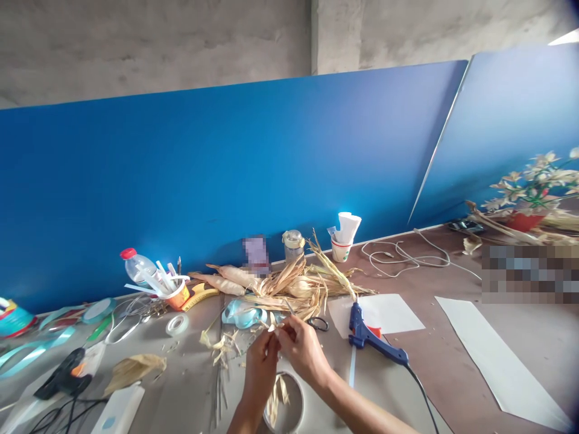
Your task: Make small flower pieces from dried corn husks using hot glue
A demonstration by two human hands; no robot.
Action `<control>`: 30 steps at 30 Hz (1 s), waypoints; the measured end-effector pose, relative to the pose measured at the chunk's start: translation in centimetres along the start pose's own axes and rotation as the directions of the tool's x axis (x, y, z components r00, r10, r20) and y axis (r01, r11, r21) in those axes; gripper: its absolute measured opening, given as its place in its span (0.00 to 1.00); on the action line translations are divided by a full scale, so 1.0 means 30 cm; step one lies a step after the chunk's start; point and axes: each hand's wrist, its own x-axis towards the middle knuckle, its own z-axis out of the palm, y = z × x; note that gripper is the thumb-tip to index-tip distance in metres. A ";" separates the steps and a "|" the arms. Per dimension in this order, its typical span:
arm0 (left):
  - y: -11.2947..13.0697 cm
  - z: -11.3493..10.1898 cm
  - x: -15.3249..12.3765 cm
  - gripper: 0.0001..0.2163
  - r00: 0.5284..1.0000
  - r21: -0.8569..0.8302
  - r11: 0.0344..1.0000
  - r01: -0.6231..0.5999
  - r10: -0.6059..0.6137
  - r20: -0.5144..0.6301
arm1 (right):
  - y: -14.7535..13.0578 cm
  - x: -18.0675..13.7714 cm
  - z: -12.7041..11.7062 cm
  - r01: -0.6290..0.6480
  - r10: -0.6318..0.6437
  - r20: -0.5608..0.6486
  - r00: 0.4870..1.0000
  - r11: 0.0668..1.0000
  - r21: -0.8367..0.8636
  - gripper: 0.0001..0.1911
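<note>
My left hand (261, 360) and my right hand (302, 348) meet over the near middle of the table. Their fingertips are closed together on a small pale piece of corn husk (272, 328). Below my wrists stands a round container (302, 405) with several husk strips (274, 401) in it. Just beyond my fingers lies a heap of dry corn husks (298, 286). A dark ring-shaped handle (318, 324), perhaps of scissors, shows beside my right hand. Coils of light blue ribbon (244, 313) and husk scraps (222, 346) lie to the left of my hands.
A blue glue gun (368, 337) rests on white paper (402, 314) at right, its cord running toward me. Paper cups (341, 249), a jar (294, 244) and a bottle (138, 265) stand along the blue partition (226, 175). A black tool (66, 374) with cables lies left.
</note>
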 end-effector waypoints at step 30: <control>0.010 0.007 0.011 0.12 0.940 -0.477 0.821 0.315 -0.200 0.276 | -0.029 0.065 -0.138 -0.020 0.097 0.333 0.938 0.974 -0.227 0.06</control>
